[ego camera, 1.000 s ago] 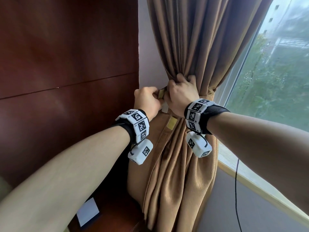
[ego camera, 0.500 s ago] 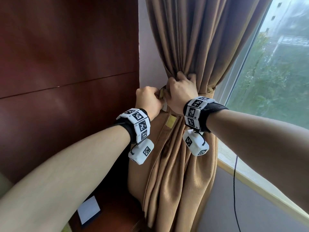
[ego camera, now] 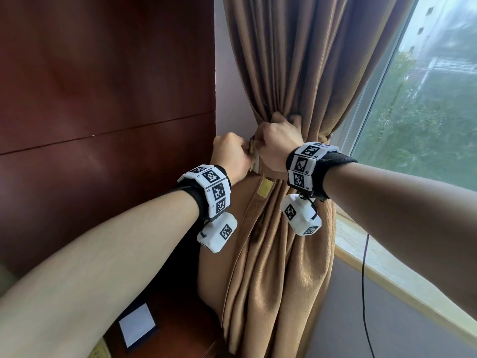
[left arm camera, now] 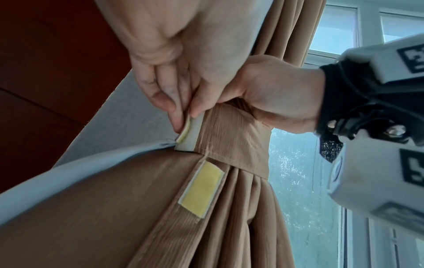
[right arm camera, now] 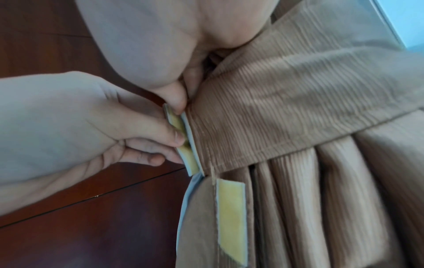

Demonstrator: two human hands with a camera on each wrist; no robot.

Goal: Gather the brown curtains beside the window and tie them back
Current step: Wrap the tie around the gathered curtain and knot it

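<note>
Both hands clamp the tie band (left arm camera: 231, 134): left hand (ego camera: 231, 157) pinching its yellow velcro tabs (right arm camera: 183, 143), right hand (ego camera: 278, 147) bunching the curtain (ego camera: 278, 254); misaligned tabs could pop loose.

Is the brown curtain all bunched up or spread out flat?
Bunched up. The brown curtain is squeezed into tight folds by a cloth band wrapped around it, and both hands pinch the band's ends together.
</note>
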